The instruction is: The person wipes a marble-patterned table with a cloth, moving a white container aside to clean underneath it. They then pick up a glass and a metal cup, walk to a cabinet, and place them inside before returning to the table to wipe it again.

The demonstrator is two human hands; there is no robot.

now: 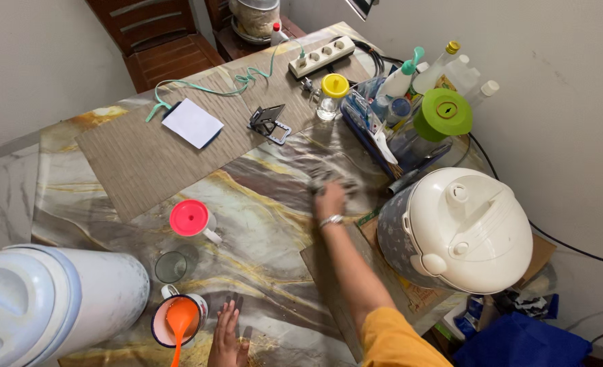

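— While you're leaning over the marble table [274, 204], where is your right hand [330, 200] working?
— You're pressing its fingers together on a grey cloth [332, 181], just beyond your fingertips, stretching left-right beside the rice cooker [461, 228].
— And your left hand [228, 336]?
— You're resting it flat, fingers spread, nearer the mug [178, 319].

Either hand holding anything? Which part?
Right hand grips a blurred grey cloth pressed on the marble table; exact hold unclear. Left hand rests flat on the table, holding nothing.
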